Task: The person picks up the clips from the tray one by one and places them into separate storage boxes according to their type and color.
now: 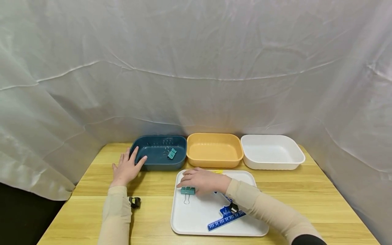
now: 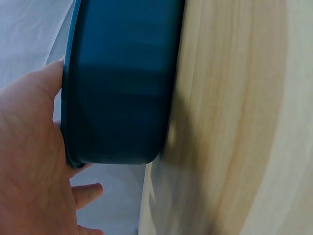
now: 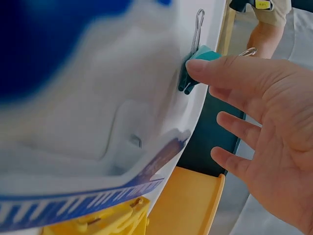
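My right hand (image 1: 203, 181) is over the upper left of a white tray (image 1: 196, 221), pinching a teal binder clip (image 1: 188, 191). In the right wrist view the thumb presses on the clip (image 3: 208, 53), whose wire handles stick out, while the other fingers are spread. My left hand (image 1: 125, 170) lies at the left end of a dark blue bin (image 1: 162, 166), fingers spread and touching its rim. The left wrist view shows this hand (image 2: 34, 147) along the bin's edge. Inside that bin is a smaller teal binder clip (image 1: 172, 153).
A yellow bin (image 1: 214, 162) and a white bin (image 1: 274, 165) stand to the right of the blue one. On the tray lie blue pieces with a piano-key pattern (image 1: 226, 221), partly under the right forearm, and yellow clips (image 3: 112, 218). A pale curtain (image 1: 196, 85) hangs behind.
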`<action>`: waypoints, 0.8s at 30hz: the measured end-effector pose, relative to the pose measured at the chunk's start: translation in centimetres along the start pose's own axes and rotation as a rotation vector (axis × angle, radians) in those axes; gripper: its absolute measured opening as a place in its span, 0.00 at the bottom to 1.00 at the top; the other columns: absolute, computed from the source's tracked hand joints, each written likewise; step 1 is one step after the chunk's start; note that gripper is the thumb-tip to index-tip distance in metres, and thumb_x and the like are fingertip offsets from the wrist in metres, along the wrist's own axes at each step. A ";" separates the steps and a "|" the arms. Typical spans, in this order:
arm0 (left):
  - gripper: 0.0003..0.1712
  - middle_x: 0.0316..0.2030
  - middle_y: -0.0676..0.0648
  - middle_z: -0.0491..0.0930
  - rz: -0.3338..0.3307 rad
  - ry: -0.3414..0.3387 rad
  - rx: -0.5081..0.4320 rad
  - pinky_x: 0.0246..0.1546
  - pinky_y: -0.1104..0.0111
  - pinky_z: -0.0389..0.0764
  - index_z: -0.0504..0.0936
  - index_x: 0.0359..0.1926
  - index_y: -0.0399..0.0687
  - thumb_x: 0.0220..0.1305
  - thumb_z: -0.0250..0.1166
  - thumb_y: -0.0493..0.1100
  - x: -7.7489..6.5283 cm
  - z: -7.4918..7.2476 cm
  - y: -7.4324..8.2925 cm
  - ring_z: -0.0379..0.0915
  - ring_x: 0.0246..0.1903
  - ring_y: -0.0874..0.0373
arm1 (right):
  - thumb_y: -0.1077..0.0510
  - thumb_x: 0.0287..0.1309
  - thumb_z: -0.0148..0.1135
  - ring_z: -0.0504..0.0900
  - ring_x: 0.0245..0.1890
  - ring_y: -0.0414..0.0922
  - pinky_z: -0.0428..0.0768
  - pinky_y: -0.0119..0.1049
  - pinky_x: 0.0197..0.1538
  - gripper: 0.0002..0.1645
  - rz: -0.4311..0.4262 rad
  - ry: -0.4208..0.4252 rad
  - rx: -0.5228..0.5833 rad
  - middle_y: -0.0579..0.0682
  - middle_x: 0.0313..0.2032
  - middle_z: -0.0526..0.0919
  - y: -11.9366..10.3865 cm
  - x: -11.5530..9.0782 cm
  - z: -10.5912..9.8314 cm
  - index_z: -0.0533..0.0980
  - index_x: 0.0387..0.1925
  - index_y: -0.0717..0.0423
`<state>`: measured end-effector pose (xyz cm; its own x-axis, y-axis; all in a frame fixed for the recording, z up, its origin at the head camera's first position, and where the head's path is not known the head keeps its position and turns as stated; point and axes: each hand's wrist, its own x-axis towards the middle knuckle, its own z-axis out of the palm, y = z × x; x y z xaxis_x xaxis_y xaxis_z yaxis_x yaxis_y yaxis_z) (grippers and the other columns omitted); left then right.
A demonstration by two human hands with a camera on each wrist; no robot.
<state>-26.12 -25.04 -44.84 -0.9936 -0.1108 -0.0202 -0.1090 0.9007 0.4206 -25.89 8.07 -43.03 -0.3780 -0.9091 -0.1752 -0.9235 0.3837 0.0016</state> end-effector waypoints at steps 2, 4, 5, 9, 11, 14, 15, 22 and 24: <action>0.48 0.77 0.35 0.32 0.000 0.000 0.002 0.61 0.23 0.32 0.39 0.78 0.60 0.67 0.38 0.76 0.0 0.0 0.0 0.30 0.74 0.28 | 0.63 0.56 0.66 0.61 0.73 0.45 0.62 0.52 0.73 0.42 -0.003 0.004 0.000 0.40 0.69 0.69 -0.1 0.1 0.1 0.66 0.68 0.30; 0.48 0.77 0.35 0.32 0.001 0.001 0.002 0.61 0.23 0.32 0.39 0.78 0.60 0.67 0.39 0.76 0.0 0.0 0.0 0.31 0.74 0.28 | 0.64 0.55 0.66 0.62 0.73 0.45 0.63 0.51 0.73 0.42 -0.014 0.010 -0.013 0.39 0.69 0.69 -0.1 0.2 0.2 0.67 0.67 0.30; 0.48 0.77 0.35 0.32 0.001 0.000 0.002 0.61 0.23 0.32 0.39 0.78 0.60 0.67 0.38 0.76 0.0 0.0 0.0 0.31 0.74 0.28 | 0.65 0.54 0.66 0.63 0.72 0.44 0.63 0.51 0.73 0.42 -0.020 0.013 -0.019 0.39 0.68 0.70 -0.1 0.3 0.2 0.67 0.67 0.30; 0.48 0.77 0.35 0.32 0.001 -0.003 0.011 0.61 0.23 0.33 0.39 0.78 0.60 0.67 0.38 0.76 0.0 0.1 -0.1 0.30 0.74 0.28 | 0.66 0.53 0.66 0.64 0.72 0.44 0.64 0.50 0.72 0.42 -0.041 0.019 -0.046 0.38 0.67 0.71 -0.3 0.4 0.4 0.69 0.65 0.31; 0.48 0.77 0.35 0.32 0.001 -0.003 0.012 0.61 0.23 0.33 0.38 0.78 0.60 0.68 0.39 0.75 0.1 0.1 -0.1 0.30 0.74 0.28 | 0.67 0.53 0.66 0.64 0.72 0.44 0.64 0.50 0.72 0.41 -0.041 0.019 -0.053 0.38 0.66 0.72 -0.3 0.5 0.5 0.70 0.65 0.31; 0.48 0.77 0.35 0.32 0.001 -0.003 0.011 0.61 0.23 0.33 0.39 0.78 0.60 0.67 0.39 0.75 0.1 0.1 -0.1 0.30 0.74 0.28 | 0.67 0.53 0.65 0.65 0.71 0.44 0.66 0.50 0.71 0.40 -0.040 0.027 -0.063 0.37 0.65 0.73 -0.3 0.5 0.5 0.71 0.63 0.31; 0.48 0.77 0.35 0.32 0.002 -0.003 0.008 0.61 0.23 0.33 0.39 0.78 0.60 0.67 0.39 0.75 0.1 0.1 -0.1 0.30 0.74 0.28 | 0.67 0.54 0.65 0.65 0.71 0.44 0.66 0.50 0.71 0.39 -0.038 0.028 -0.065 0.37 0.64 0.73 -0.3 0.5 0.4 0.72 0.63 0.31; 0.48 0.77 0.35 0.32 0.000 -0.002 0.004 0.60 0.23 0.32 0.39 0.78 0.60 0.67 0.39 0.75 0.0 0.0 -0.1 0.30 0.74 0.28 | 0.65 0.54 0.67 0.64 0.71 0.44 0.67 0.48 0.71 0.35 -0.004 0.006 -0.028 0.38 0.64 0.73 -0.2 0.5 0.1 0.73 0.61 0.33; 0.47 0.77 0.35 0.32 0.000 -0.001 0.004 0.61 0.23 0.32 0.39 0.78 0.60 0.68 0.40 0.75 0.0 0.0 0.0 0.30 0.74 0.28 | 0.63 0.54 0.68 0.65 0.71 0.45 0.67 0.48 0.70 0.34 0.009 0.001 -0.013 0.39 0.64 0.74 -0.1 0.4 0.0 0.74 0.60 0.34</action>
<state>-26.11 -25.05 -44.86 -0.9937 -0.1099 -0.0214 -0.1087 0.9022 0.4174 -25.92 7.62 -43.16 -0.3863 -0.9058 -0.1739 -0.9208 0.3897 0.0159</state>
